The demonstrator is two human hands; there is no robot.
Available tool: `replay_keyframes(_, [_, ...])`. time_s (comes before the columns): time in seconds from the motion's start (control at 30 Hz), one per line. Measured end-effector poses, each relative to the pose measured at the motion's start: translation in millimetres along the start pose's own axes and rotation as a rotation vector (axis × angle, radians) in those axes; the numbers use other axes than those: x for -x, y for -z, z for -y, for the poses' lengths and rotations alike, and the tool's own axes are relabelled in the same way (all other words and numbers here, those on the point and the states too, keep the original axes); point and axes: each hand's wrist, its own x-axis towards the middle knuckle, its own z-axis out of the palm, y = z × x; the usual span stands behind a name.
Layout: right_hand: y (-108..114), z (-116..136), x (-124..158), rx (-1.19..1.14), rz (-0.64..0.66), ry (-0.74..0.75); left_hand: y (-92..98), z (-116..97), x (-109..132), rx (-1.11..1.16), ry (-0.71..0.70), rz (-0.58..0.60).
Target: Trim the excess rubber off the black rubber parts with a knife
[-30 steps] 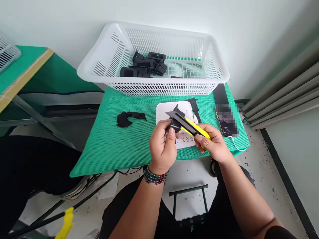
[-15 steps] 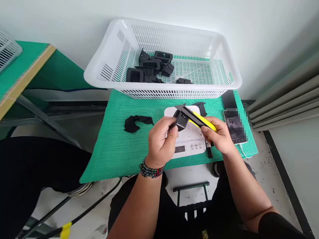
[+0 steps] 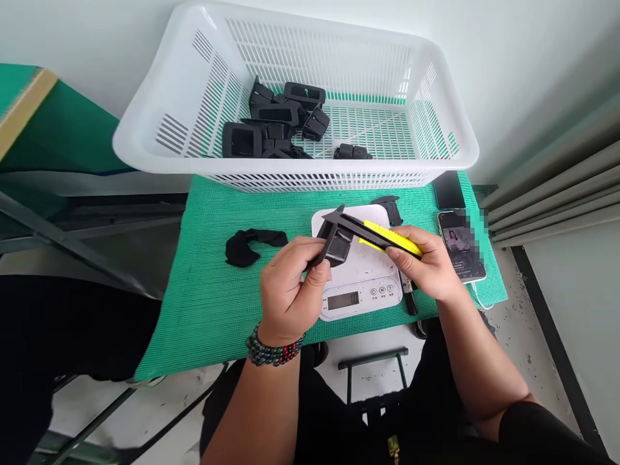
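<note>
My left hand (image 3: pixel 287 290) is closed around a small black plastic part (image 3: pixel 336 247), held above a white digital scale (image 3: pixel 361 284). My right hand (image 3: pixel 426 265) grips a yellow and black utility knife (image 3: pixel 382 236) by its handle. The knife's black front end lies against the top of the part. Both hands hover over the green mat (image 3: pixel 232 284), right in front of a white basket (image 3: pixel 203 97) that holds several black plastic parts (image 3: pixel 276 126).
A strip of black scrap (image 3: pixel 249 244) lies on the mat to the left. A black caliper (image 3: pixel 394 210) rests beside the scale. A phone (image 3: pixel 461 244) with a cable lies at the right. A stool frame (image 3: pixel 372 368) stands below, and a radiator (image 3: pixel 552 187) is at the right.
The view has shifted closer to the basket. My hands have stayed together on the part and knife, and the scale's display has come into sight below them.
</note>
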Motion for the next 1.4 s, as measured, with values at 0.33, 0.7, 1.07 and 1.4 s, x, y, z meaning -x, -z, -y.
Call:
replay_keyframes(0.33, [8,-3,2,-0.074,0.052,-0.041,-12.9,6,-5,0.023,0.092,-0.016])
replay_keyframes(0.7, [13,-14,-5,-0.072,-0.221,-0.077,-17.0,6,-11,0.11,0.072,0.059])
replay_keyframes(1.07, [14,-9,-1,-0.117,0.005,-0.036,-12.9,10,-14,0.098,-0.006,0.053])
replay_keyframes(1.4, [10,-17,-8,-0.064,-0.178,-0.091,-14.6,10,-14,0.156,-0.079,0.013])
